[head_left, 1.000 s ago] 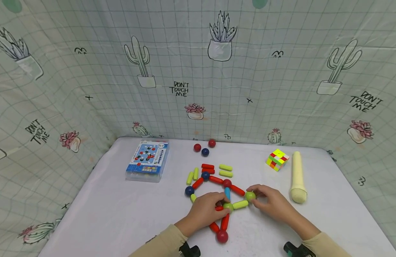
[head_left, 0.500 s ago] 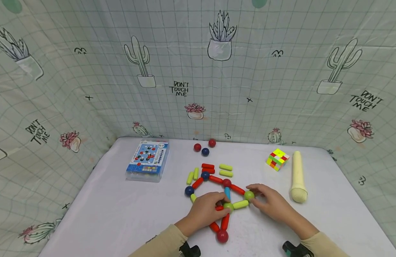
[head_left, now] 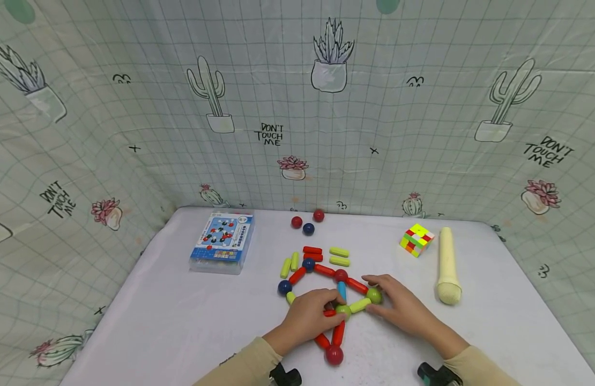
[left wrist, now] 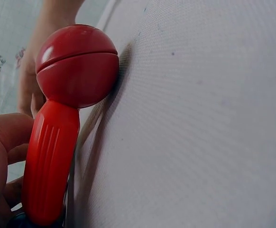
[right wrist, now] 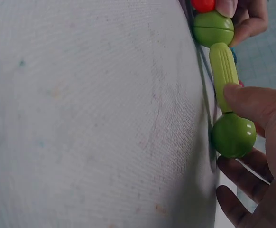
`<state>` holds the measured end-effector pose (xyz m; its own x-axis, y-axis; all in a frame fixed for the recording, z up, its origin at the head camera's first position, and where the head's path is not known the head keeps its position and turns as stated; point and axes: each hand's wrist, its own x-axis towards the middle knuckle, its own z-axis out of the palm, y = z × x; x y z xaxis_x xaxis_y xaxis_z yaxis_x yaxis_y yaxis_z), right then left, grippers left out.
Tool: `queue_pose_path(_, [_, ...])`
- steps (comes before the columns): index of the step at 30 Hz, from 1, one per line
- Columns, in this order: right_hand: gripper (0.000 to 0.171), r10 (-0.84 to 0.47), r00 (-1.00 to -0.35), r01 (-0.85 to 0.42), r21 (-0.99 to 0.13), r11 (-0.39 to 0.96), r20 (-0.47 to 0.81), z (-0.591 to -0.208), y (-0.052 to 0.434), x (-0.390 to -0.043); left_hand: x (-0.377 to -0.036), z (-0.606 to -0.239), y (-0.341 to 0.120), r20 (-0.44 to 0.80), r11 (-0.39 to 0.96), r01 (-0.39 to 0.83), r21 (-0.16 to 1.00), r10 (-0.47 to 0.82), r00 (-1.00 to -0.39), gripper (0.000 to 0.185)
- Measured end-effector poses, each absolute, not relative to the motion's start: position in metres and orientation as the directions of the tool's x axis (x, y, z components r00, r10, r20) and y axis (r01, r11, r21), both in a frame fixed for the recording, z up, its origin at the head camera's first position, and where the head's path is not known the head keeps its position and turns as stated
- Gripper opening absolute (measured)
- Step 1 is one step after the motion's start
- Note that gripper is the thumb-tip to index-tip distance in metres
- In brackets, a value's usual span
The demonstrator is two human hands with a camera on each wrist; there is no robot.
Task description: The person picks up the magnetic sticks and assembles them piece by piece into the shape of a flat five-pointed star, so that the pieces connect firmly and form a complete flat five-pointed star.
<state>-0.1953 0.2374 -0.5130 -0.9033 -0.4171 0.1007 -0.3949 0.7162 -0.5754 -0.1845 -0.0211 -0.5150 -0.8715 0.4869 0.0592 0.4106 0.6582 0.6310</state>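
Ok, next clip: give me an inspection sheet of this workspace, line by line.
Surface: white table, cloth-covered.
Job's things: flat figure of sticks and balls; green stick joins two green balls; red ball at the near end.
Clutter: boxed set, colour cube, cream roll, three loose balls, spare sticks.
Grippers: left hand rests on the figure's middle; right hand pinches the green stick and outer green ball.
Cables: nothing seen.
Surroundings: cactus-print curtain on three sides.
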Motion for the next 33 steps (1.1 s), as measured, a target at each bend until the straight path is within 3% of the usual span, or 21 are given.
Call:
queue_pose_path(6, [0.056,-0.394,-0.914,-0.379,-0.543,0.750,0.093,-0.513,0.235,-0.196,-0.184,-0.515,-0.021,0.065,0.656,0.415,0.630,0.488,-0.870,0.021])
queue_pose_path(11, [0.040,-0.372,-0.925,-0.351,-0.556,0.753,0.080,-0.511,0.237,-0.196,-0.184,-0.514,-0.022,0.053,0.651,0.404,0.642,0.488,-0.871,0.021])
queue_pose_path(19, [0.022,-0.451,-0.891,-0.383,-0.609,0.694,0.046,-0.507,0.248,-0.194,-0.182,-0.508,-0.029,0.015,0.658,0.406,0.635,0.514,-0.858,0.023])
queue_pose_path(28, [0.030,-0.510,-0.856,-0.432,-0.661,0.613,0.087,-0.506,0.232,-0.210,-0.176,-0.505,-0.028,0.027,0.658,0.455,0.600,0.551,-0.834,0.025])
queue_pose_path(33, [0.024,-0.530,-0.847,-0.421,-0.670,0.611,0.049,-0.507,0.221,-0.216,-0.171,-0.506,-0.025,0.037,0.665,0.505,0.550,0.585,-0.810,0.024])
